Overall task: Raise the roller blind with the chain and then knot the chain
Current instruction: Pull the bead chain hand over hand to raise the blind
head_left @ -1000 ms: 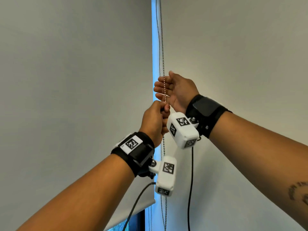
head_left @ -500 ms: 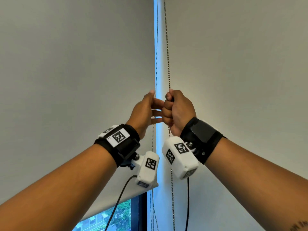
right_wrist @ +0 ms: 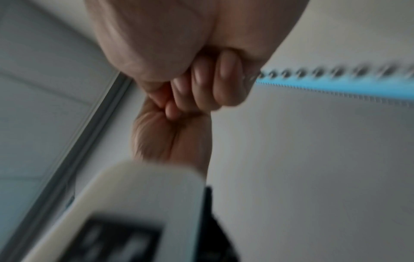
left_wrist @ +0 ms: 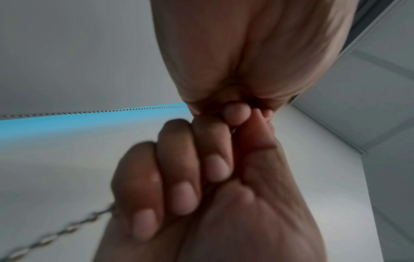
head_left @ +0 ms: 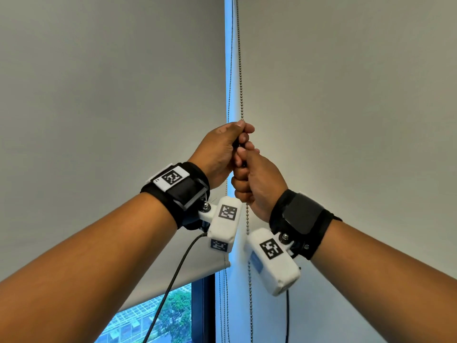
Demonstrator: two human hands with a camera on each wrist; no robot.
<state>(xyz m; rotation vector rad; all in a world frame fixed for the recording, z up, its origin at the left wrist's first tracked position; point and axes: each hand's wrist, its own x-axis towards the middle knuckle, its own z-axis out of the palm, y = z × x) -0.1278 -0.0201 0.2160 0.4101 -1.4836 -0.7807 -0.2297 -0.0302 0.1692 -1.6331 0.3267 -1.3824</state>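
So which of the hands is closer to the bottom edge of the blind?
The right. The right hand grips the chain lower down, nearer the blind's bottom edge. The left hand grips the same chain just above it, farther from that edge.

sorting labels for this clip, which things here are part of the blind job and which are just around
Part of the job:
- bead chain, gripped by both
- left hand, above
- right hand, below
- left roller blind, bottom edge part raised

Just around:
- right blind
- thinner chain
- window view
- wrist cameras
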